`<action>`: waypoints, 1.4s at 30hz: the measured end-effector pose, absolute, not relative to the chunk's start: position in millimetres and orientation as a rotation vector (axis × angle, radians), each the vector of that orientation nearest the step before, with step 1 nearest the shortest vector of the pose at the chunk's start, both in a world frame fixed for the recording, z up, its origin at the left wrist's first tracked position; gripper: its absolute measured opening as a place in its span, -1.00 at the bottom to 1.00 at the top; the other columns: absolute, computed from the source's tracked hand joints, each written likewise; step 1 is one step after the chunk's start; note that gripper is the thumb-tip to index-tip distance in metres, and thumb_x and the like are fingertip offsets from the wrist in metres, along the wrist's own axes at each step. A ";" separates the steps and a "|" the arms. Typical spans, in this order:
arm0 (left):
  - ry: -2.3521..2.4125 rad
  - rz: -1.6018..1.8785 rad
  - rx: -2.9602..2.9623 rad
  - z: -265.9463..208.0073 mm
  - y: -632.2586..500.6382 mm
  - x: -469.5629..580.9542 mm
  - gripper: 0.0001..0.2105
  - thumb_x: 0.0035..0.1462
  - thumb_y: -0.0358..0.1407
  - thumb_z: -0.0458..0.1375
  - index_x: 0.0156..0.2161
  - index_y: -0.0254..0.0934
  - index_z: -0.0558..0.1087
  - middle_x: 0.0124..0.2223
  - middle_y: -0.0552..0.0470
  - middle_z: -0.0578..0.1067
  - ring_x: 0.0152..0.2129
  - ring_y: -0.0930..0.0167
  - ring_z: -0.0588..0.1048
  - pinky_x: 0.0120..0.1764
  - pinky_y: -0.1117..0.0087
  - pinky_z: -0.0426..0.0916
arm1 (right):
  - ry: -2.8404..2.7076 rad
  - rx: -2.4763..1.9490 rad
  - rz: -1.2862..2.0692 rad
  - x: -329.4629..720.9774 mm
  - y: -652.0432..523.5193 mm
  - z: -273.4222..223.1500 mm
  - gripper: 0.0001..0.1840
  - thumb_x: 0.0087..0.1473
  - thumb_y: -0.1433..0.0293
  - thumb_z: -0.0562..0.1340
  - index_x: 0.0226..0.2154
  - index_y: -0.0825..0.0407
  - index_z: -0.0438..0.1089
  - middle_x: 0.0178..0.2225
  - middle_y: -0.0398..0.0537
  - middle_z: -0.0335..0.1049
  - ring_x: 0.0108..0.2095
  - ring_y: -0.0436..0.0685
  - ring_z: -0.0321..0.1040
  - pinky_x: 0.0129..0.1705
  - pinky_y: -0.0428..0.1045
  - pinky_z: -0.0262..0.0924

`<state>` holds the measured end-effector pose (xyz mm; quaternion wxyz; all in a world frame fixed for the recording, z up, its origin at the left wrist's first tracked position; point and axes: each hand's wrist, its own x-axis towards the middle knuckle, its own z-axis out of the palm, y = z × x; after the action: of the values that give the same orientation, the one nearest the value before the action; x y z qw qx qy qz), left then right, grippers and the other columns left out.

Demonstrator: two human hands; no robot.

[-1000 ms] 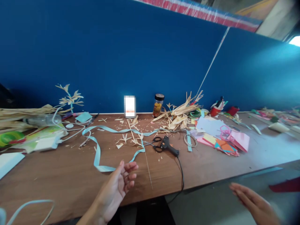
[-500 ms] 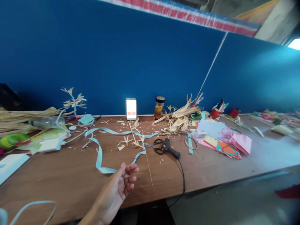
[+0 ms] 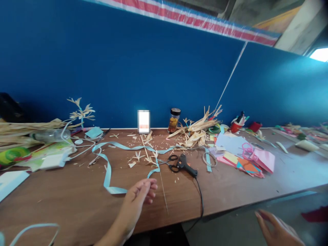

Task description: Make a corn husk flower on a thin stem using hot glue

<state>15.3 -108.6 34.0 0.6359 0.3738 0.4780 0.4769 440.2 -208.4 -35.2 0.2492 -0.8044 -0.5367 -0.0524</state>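
Observation:
My left hand (image 3: 139,194) is over the front middle of the table, fingers loosely curled, with nothing visible in it. Just beyond it lies a light blue ribbon (image 3: 109,171), looping across the wood, partly covered by the hand. Close to its fingertips is a thin stick (image 3: 163,193) with pale dried-husk petals (image 3: 155,157) and blue ribbon at its top end. My right hand (image 3: 278,227) is at the lower right, beyond the table's front edge, thumb and fingers apart and apparently holding nothing. Black-handled scissors (image 3: 174,163) lie beside a black glue gun (image 3: 187,165).
Against the blue partition (image 3: 128,68) stand a bright blurred-out rectangle (image 3: 144,122) and a black-lidded jar (image 3: 174,121). Dried husks (image 3: 198,131) are heaped right of it. Coloured paper (image 3: 246,162) lies further right. At left are a clear bottle (image 3: 51,135) and a white cable (image 3: 84,152).
My left hand has shifted slightly right and turned, its thumb now nearer the fingers. My right hand has come into view at the lower right.

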 end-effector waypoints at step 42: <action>0.759 1.433 2.908 -17.1 -52.2 52.7 -0.69 -0.04 -0.37 0.12 -0.12 -0.31 0.36 -0.31 -0.04 0.49 -0.36 0.42 0.43 -0.28 0.42 0.36 | -1.790 -2.252 -0.198 370.4 96.0 42.6 -0.68 0.05 0.37 -0.05 -0.26 0.02 0.37 -0.33 -0.06 0.43 -0.34 0.05 0.33 -0.35 -0.12 0.09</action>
<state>52.7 -52.2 -17.1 -0.0938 0.8695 0.2270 0.4286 370.4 96.0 42.6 0.1284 -0.7745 -0.6157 -0.0680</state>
